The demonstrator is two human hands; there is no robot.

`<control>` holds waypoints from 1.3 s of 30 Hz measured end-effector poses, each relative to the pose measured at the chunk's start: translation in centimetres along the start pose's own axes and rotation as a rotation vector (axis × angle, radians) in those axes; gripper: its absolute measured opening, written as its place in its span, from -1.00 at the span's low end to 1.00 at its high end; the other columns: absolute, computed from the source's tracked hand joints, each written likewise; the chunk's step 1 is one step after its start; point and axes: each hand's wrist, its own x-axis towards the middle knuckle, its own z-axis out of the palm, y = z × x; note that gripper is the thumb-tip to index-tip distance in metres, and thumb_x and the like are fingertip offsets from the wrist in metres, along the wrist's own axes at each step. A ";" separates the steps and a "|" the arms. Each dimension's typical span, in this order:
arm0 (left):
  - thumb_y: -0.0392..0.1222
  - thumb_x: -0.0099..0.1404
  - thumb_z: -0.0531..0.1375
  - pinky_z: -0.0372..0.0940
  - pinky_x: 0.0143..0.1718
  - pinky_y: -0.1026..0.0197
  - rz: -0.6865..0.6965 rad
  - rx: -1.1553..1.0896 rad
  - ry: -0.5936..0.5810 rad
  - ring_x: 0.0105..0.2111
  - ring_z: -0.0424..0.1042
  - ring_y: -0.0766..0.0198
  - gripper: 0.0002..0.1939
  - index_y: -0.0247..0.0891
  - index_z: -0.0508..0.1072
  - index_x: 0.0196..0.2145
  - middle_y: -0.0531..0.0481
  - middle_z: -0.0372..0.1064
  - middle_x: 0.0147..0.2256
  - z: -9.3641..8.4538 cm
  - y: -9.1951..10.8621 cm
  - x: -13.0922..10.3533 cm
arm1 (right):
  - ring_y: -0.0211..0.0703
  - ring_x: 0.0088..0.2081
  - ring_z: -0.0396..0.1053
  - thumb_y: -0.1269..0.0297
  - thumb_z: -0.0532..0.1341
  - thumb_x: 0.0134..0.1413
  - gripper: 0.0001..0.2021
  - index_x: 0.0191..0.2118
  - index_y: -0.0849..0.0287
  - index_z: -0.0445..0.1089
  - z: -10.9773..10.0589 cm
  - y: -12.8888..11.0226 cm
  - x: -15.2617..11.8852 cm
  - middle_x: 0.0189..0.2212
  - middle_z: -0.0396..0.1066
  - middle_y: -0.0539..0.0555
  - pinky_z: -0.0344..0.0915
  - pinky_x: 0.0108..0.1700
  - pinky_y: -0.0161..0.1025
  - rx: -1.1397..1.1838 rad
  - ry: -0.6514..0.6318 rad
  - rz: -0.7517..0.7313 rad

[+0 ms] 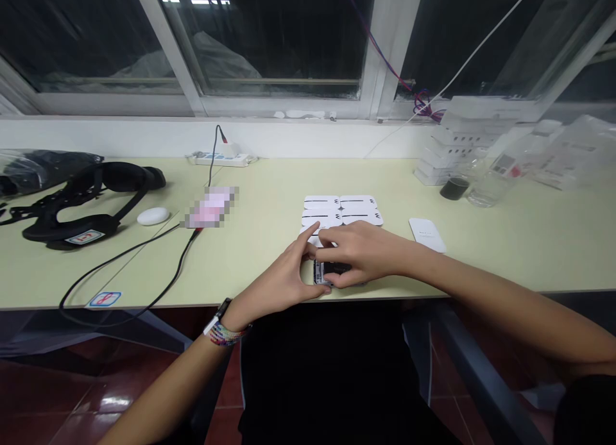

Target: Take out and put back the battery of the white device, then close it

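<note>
A small black box (pixel 319 273) with a white barcode label on its left end lies at the table's front edge, mostly under my hands. My left hand (pixel 283 275) curls round its left end, thumb along the near side and index finger raised at the far side. From the right, my right hand (pixel 359 249) reaches over the box, fingers bent around it and thumb at its near part. Just beyond my fingers, several white cards (pixel 359 216) with black markings lie in two columns; my hands partly cover the nearest ones.
One separate white card (pixel 427 235) lies to the right. Farther left are a phone (pixel 212 208) with a black cable, a white oval case (pixel 153 216) and a black headset (pixel 96 201). White boxes (pixel 450 143), a clear bottle (pixel 500 176) and a black-lidded container (pixel 454 188) stand back right.
</note>
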 end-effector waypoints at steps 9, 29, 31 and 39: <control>-0.09 0.28 0.48 0.20 0.40 -0.25 0.035 0.012 -0.019 0.27 0.41 -0.11 0.20 0.14 -0.21 0.59 -0.11 0.46 0.18 0.1 -0.6 0.1 | -0.17 -0.32 0.31 0.03 0.29 0.41 -0.74 -0.02 0.12 0.45 -3.1 -0.2 -4.0 -0.17 0.45 0.08 0.08 -0.34 -0.24 0.148 0.039 0.241; -0.09 0.30 0.46 0.23 0.38 -0.25 0.065 0.077 -0.013 0.27 0.40 -0.11 0.13 0.11 -0.12 0.59 -0.13 0.45 0.23 0.0 -0.8 0.1 | -0.11 -0.36 0.44 0.14 0.43 0.19 -0.68 0.02 0.00 0.48 2.1 -1.7 -13.1 -0.25 0.53 0.04 0.48 -0.29 -0.11 0.398 0.450 0.626; -0.08 0.30 0.46 0.23 0.37 -0.26 0.080 0.079 -0.011 0.25 0.41 -0.11 0.13 0.11 -0.12 0.59 -0.14 0.44 0.23 0.0 -0.9 0.1 | -0.10 -0.36 0.45 0.13 0.43 0.18 -0.68 0.02 0.00 0.49 2.1 -1.8 -13.2 -0.26 0.53 0.04 0.49 -0.29 -0.10 0.397 0.452 0.632; -0.10 0.30 0.45 0.21 0.40 -0.23 0.058 0.086 -0.019 0.29 0.38 -0.11 0.09 0.09 -0.07 0.57 -0.12 0.44 0.23 0.0 -0.5 0.2 | -0.10 -0.32 0.48 0.15 0.44 0.19 -0.63 0.08 0.00 0.50 2.1 -1.7 -13.4 -0.20 0.56 0.05 0.51 -0.23 -0.09 0.421 0.431 0.653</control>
